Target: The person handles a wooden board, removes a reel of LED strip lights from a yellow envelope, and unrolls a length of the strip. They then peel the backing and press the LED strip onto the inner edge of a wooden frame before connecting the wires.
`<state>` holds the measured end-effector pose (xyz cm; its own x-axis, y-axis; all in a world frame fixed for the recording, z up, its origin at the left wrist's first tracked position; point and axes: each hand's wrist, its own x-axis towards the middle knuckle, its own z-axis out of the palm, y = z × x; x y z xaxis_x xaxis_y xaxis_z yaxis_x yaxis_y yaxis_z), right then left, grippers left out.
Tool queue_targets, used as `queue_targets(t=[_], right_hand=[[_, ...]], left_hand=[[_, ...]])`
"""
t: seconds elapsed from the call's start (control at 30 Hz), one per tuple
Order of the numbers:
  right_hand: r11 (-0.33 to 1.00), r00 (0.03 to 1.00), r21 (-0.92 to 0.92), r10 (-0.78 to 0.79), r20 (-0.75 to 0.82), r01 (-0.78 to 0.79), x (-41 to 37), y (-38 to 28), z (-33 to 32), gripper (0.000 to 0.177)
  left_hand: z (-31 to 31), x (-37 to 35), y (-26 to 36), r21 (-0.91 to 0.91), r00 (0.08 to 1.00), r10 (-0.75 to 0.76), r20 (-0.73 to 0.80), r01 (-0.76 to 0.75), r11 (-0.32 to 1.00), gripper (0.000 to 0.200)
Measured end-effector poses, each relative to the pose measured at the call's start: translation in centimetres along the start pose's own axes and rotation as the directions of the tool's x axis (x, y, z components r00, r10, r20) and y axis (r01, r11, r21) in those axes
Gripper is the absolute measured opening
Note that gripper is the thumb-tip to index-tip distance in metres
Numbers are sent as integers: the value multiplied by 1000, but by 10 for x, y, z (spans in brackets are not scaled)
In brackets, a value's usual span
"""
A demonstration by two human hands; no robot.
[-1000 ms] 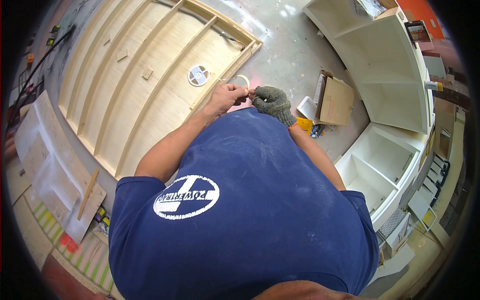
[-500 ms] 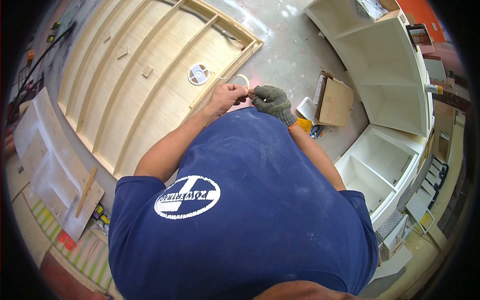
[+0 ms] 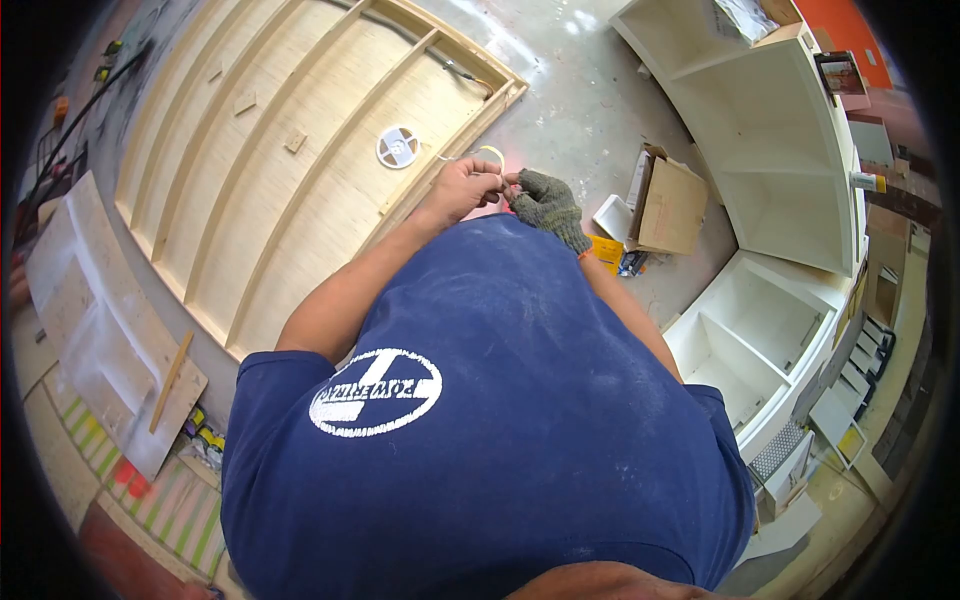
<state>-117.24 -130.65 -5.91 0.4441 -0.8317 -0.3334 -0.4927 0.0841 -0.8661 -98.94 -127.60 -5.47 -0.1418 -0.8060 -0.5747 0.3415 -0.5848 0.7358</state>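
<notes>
My bare left hand (image 3: pixel 463 192) is closed in a pinch at the front edge of my shirt, its fingertips on a thin pale-yellow LED strip (image 3: pixel 497 155). Against it, my right hand (image 3: pixel 545 205) wears a grey knitted glove and pinches the same strip. Some of its fingertips stick out bare from the glove. Above the hands the strip curls in a small loop, with a thin whitish end trailing left toward the wooden frame (image 3: pixel 335 150). On that frame's plywood lies a white reel (image 3: pixel 398 147). The exact spot between my fingertips is too small to make out.
White open cabinets (image 3: pixel 765 170) stand along the right. A cardboard box (image 3: pixel 670 205), a white tray (image 3: pixel 612 217) and a yellow packet (image 3: pixel 606 250) lie on the floor nearby. At left is a whitish board (image 3: pixel 105 330) with a wooden stick (image 3: pixel 172 382) on it.
Both hands have shifted very slightly to the right, still pinching close together. The strip's loop has changed shape a little, and the left forearm has moved a bit rightward.
</notes>
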Motion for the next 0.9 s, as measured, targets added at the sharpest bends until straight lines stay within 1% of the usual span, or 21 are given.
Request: queue_targets(t=[0.03,0.1,0.13,0.2,0.23,0.3,0.33,0.4,0.43,0.5,0.57,0.6,0.63,0.67,0.7,0.73,0.77,0.8,0.83,0.87,0.9], right_hand=[[1000,1000,1,0,-1,0,-1,1,0,25],[999,999,29,-45,18,45,-4,4,0,26],[998,999,32,-45,15,45,-3,7,-1,26],[963,982,-193,-180,55,187,-2,11,-4,35],[964,982,-192,-179,52,186,-3,4,-5,35],[993,997,-96,-64,51,68,-5,-12,-7,46],[993,997,-97,-66,50,70,-5,-7,-6,46],[989,990,66,-132,41,129,-2,8,-1,50],[987,988,63,-149,41,146,0,7,-2,50],[992,991,-12,-128,46,129,0,7,0,49],[994,992,30,-104,73,102,4,12,-3,48],[995,993,70,-71,98,64,5,14,-4,48],[995,993,71,-73,95,67,4,8,-4,48],[999,998,-42,16,65,-13,1,1,-4,44],[983,994,-152,105,26,-100,-2,-4,-4,42],[983,994,-153,111,24,-106,-2,-2,-3,42],[990,986,2,139,87,-140,-2,3,-2,37],[971,976,155,157,153,-180,-1,7,0,34],[970,975,155,161,155,-185,0,9,1,34],[948,973,242,171,154,-205,0,11,2,32],[919,972,327,179,154,-221,-1,12,3,31]], left_hand=[[-2,-1,3,1,1000,0,1,0,1000,23],[-7,-3,9,-282,941,-288,178,329,901,27],[-7,-3,6,-278,940,-290,178,331,902,27],[-6,-1,-3,-340,960,-210,184,263,903,34],[-7,0,-5,-338,960,-212,186,265,903,34],[-10,3,-9,-354,964,-159,213,228,907,39],[-11,6,-14,-354,964,-156,213,225,908,39],[-14,16,-23,-123,920,-385,76,391,912,38],[-13,19,-21,6,872,-485,65,485,874,36],[-8,19,-24,-72,904,-415,104,423,903,36],[-12,19,-24,-200,911,-346,225,391,898,28],[-12,19,-24,-198,913,-342,224,387,901,28],[-9,15,-22,-304,938,-291,190,338,891,23],[-5,12,-21,-405,958,-244,152,286,868,17],[-5,12,-20,-404,956,-248,157,291,867,17],[-6,11,-19,-345,974,-201,108,226,911,15],[-5,10,-19,-281,987,-151,61,162,946,14],[-4,10,-19,-284,986,-156,63,167,944,14],[-2,8,-14,-198,992,-128,-12,123,972,16],[0,5,-11,-108,992,-95,-86,85,991,18],[0,6,-10,-129,996,-76,-54,69,989,19]])
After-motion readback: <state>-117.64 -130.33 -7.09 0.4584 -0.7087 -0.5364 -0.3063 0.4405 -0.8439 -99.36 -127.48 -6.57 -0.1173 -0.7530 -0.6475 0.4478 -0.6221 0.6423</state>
